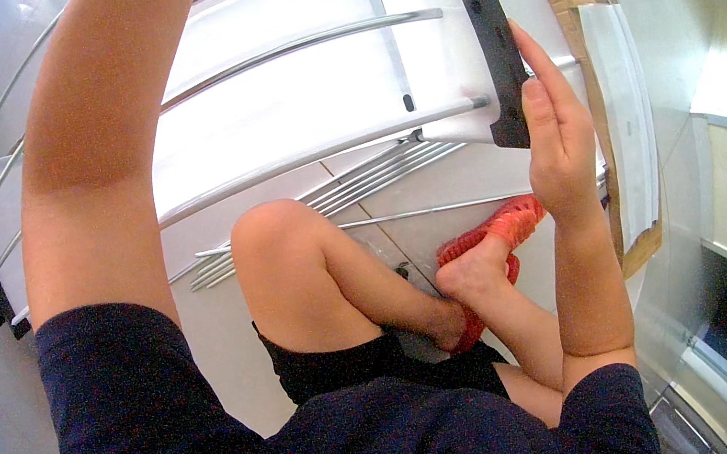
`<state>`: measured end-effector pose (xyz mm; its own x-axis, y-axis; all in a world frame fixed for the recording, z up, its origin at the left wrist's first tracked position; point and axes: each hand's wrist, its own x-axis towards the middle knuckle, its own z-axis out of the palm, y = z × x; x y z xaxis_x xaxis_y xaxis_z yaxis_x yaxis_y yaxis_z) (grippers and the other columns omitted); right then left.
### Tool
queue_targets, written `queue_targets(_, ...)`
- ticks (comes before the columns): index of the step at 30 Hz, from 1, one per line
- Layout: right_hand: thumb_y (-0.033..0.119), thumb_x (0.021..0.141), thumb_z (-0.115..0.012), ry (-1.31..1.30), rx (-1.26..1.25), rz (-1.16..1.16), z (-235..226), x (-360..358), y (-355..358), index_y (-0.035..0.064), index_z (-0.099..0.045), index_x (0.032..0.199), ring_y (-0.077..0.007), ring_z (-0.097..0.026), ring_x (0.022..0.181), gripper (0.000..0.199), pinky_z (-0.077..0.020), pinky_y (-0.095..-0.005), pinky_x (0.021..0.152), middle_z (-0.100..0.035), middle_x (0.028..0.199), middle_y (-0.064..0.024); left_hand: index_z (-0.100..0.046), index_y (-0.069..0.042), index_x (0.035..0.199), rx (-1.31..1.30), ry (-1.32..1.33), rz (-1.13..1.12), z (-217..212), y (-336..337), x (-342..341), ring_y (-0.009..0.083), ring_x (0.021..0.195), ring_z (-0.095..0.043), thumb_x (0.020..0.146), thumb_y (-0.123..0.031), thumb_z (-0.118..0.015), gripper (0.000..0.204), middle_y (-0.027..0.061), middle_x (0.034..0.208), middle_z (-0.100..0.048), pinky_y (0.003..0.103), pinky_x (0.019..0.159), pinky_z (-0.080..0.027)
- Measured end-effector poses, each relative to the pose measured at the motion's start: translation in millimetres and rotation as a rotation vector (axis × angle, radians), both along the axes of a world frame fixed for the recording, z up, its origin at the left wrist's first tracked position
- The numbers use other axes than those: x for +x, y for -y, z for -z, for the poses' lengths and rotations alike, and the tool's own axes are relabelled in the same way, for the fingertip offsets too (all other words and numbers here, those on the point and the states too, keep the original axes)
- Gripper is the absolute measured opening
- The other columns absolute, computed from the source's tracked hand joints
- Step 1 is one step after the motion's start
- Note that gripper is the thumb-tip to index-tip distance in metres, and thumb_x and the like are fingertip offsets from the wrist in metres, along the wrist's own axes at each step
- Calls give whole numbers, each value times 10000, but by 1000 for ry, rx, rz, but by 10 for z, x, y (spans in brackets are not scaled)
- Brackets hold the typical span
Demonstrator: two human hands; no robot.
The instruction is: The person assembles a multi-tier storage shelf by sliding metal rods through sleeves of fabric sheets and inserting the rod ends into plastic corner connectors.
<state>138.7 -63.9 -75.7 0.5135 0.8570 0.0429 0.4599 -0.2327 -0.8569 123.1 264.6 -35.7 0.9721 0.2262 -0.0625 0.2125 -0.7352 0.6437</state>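
Dark navy T-shirt (355, 452) with short sleeves (132, 375), black shorts (329, 361), bright red shoes (470, 241)

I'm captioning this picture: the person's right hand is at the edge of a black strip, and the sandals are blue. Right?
Not quite: the head view shows the sandals are red, not blue. The right hand is at the edge of a black strip.

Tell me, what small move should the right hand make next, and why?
Perhaps ease the black strip slightly toward the metal rods: the right hand lies along the strip's outer edge, and the upper two rods appear to end short of it.
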Motion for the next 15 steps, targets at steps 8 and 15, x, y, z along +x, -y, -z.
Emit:
queue_targets(8,193,988,-323,-17,79,0,68,40,-3,-51,-389,1338,-169,-523,1068,432,-409,-284,914,-537,1203,-145,-636,-33,979,88,-47,-37,159,-35,267,157,554,-591,734,-205,-717,311,88,748,-643,277,484,-478)
queue_targets(15,237,970,-422,-204,67,74,292,328,-104,13,-488,1294,-103,-569,734,400,-447,-241,700,-638,898,-46,-625,-31,961,616,375,96,481,-200,321,296,834,-612,671,-231,-751,374,155,900,-618,393,736,-491)
